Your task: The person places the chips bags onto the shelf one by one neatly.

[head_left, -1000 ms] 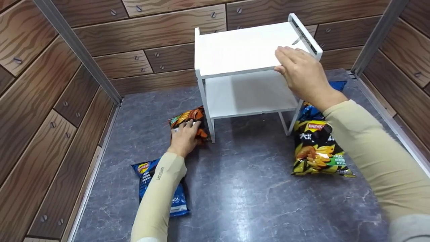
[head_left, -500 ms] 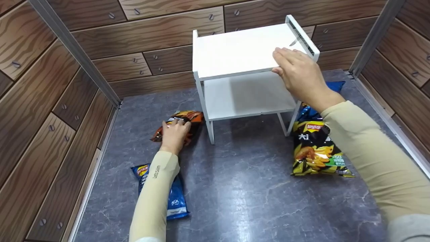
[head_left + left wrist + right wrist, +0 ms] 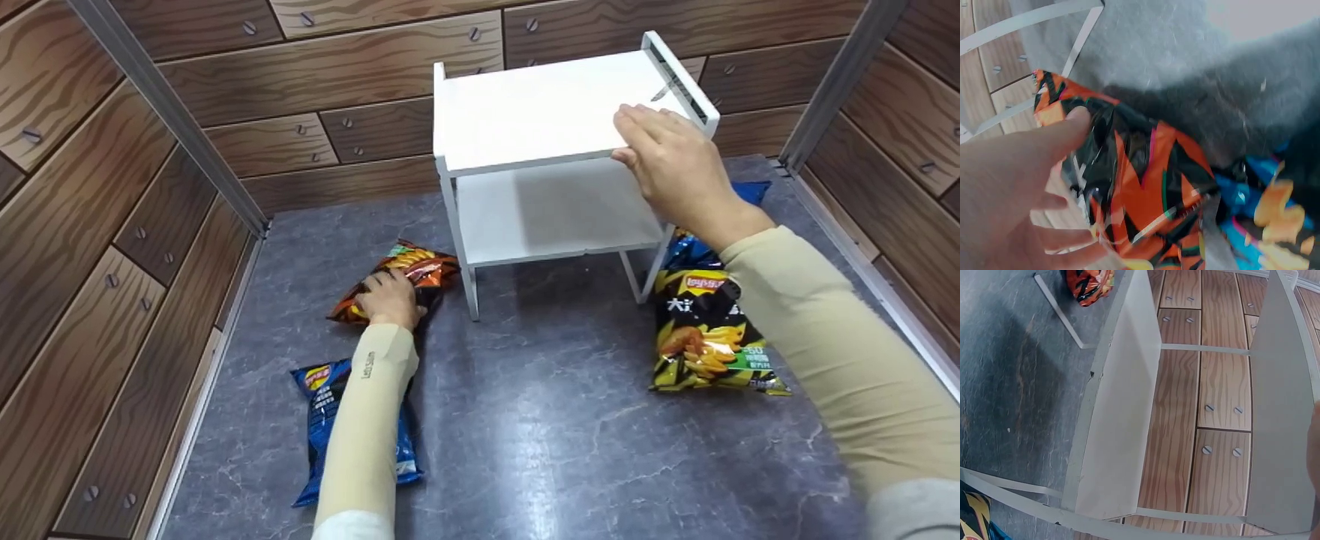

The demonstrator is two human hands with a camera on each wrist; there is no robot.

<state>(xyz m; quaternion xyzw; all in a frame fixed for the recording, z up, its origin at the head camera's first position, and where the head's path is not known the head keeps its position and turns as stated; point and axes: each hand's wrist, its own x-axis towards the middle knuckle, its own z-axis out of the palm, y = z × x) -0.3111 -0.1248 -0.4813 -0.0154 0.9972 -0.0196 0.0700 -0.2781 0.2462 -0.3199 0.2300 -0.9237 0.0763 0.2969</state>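
My left hand [image 3: 391, 301] grips an orange and black chip bag [image 3: 422, 264] lying on the floor beside the left legs of a white two-tier shelf [image 3: 540, 112]. In the left wrist view, the thumb lies across the chip bag [image 3: 1137, 163] on one side, and spread fingers [image 3: 1061, 236] reach along its other side. My right hand [image 3: 679, 169] rests at the front right of the shelf's top board, its fingers extended together and the thumb by the front edge. Only a sliver of that hand shows in the right wrist view.
A blue chip bag [image 3: 322, 420] lies under my left forearm. By the shelf's right legs are a yellow and black chip bag [image 3: 709, 345] and another blue bag [image 3: 694, 247], partly covered by my right arm. Wood-patterned walls [image 3: 375, 67] enclose the grey floor [image 3: 540, 420].
My left hand has shifted the orange bag leftward and turned it, so its left corner now sticks out farther from the shelf. The right hand stays on the top board.
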